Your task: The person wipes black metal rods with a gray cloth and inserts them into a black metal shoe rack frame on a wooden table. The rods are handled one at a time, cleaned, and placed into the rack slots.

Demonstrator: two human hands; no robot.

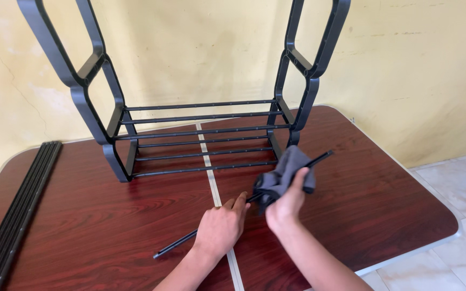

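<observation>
A long thin black metal rod (200,233) lies slanted across the dark red wood-grain table (109,215). The left hand (221,226) pins it, fingers curled closed over it. The right hand (287,202) clutches a crumpled dark grey cloth (287,172) bunched around the rod, hiding its middle. Behind stands a black plastic-and-rod rack frame (200,134), top cut off. A bundle of spare black rods (17,210) lies far left.

Soft even daylight, sharp focus, faint sheen on table (384,205).
</observation>
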